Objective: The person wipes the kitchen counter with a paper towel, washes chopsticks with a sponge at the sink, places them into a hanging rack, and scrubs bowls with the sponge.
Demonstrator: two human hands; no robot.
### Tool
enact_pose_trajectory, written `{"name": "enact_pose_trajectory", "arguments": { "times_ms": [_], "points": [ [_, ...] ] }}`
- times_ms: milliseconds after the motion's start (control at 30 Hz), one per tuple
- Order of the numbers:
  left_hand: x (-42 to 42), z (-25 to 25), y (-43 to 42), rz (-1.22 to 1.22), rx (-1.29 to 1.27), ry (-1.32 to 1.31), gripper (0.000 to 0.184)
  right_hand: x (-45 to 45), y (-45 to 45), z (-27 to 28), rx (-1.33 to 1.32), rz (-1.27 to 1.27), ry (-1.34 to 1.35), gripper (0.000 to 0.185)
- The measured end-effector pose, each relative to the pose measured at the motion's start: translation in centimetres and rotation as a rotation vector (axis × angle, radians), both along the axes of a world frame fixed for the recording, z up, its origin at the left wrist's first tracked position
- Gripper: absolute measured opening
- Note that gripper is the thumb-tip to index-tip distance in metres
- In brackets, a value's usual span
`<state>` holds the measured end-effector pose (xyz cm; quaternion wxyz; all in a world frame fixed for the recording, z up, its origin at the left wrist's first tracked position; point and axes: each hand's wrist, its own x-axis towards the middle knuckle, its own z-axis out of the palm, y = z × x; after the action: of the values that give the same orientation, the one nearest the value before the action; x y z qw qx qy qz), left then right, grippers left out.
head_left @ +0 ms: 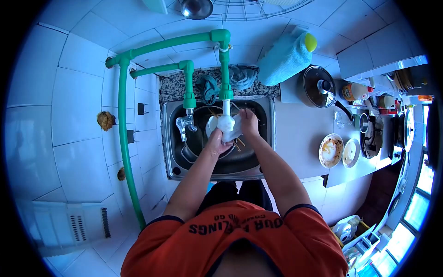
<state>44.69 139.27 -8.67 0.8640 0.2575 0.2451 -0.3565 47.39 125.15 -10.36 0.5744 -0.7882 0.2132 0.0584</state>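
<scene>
Both hands are over the metal sink (270,138), under the white tap head (225,123). Between them is a whitish, translucent dish (231,134), partly hidden by the tap head. My left hand (218,144) is closed on its lower left edge, wet at the wrist. At the upper right edge, my right hand (249,123) grips the same dish. Below and behind the dish, thin wooden chopsticks (240,142) and a white bowl (212,123) show in the basin.
Green pipes (123,138) run along the tiled wall at left, and a metal faucet (184,125) juts over the basin. A lidded pan (318,87), a stained bowl (331,150) and a pale bowl (350,153) stand right. A blue towel (287,57) lies behind.
</scene>
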Motion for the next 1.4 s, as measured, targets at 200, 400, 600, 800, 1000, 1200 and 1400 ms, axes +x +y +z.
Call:
{"name": "enact_pose_trajectory", "arguments": {
  "times_ms": [200, 400, 600, 800, 1000, 1200, 1400],
  "points": [
    [0.0, -8.8, -0.1, 0.231, 0.050, -0.148, 0.036, -3.1, 4.2, 1.7, 0.269, 0.149, -0.027, 0.030],
    [0.0, -4.1, -1.4, 0.143, -0.140, 0.224, 0.023, -2.2, 2.9, 2.7, -0.654, 0.535, -0.154, 0.024],
    [0.1, 1.2, 1.1, -0.117, 0.160, -0.193, 0.034, -0.2, -2.2, -0.3, 0.329, -0.097, 0.092, 0.021],
    [1.9, 1.0, 1.5, -0.297, 1.100, -0.749, 0.033, -0.5, -1.5, 4.8, 0.022, 0.492, 0.106, 0.029],
    [1.6, -0.9, 0.0, 0.193, 0.287, -0.148, 0.033, -2.2, 2.5, 5.5, 0.002, 0.319, -0.069, 0.023],
    [0.1, -6.3, -0.6, 0.136, -0.478, -0.178, 0.037, -5.3, 6.4, 8.2, -0.421, 0.472, -0.344, 0.032],
    [-0.5, -1.5, -3.4, 0.035, 0.046, 0.196, 0.027, -0.2, 0.5, 4.0, -0.653, 0.322, -0.406, 0.019]
  ]
}}
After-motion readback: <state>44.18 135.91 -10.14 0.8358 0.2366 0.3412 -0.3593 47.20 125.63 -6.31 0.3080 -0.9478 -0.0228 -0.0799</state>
